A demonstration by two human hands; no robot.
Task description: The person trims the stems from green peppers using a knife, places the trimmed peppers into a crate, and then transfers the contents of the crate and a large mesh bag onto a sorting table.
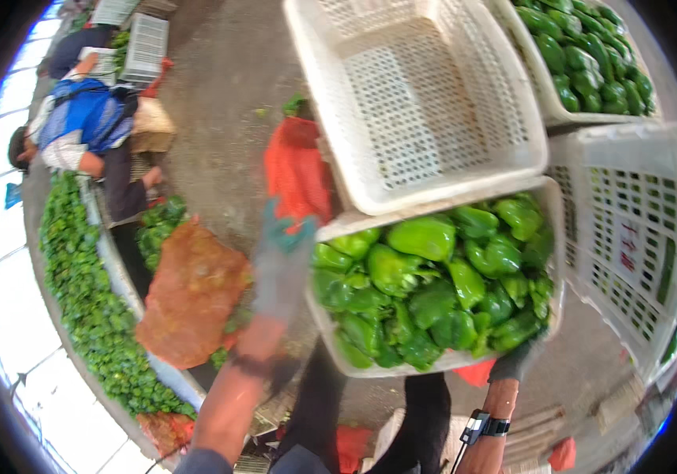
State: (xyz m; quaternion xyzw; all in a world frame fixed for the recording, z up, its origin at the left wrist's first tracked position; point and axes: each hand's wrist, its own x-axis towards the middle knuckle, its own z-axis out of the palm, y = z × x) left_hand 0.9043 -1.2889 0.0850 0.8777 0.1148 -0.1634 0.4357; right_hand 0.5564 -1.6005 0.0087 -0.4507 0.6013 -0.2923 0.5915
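One white crate (557, 237) of green peppers (421, 237) sits before the person, its far rim blocked by a second crate (425, 103). By its left edge is the blurred, gloved left hand (282, 245), next to red material (299, 166); at its near right corner, the gloved right hand (519, 359). I cannot tell either grip. A tilted crate (631, 182) crowds the right; an orange-red sack (192, 296) lies left.

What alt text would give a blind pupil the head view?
A white crate full of green bell peppers is before the wearer, the gloved right hand at its near right corner and the blurred left hand by red mesh. Beyond is an empty white crate; at left, a person in blue.
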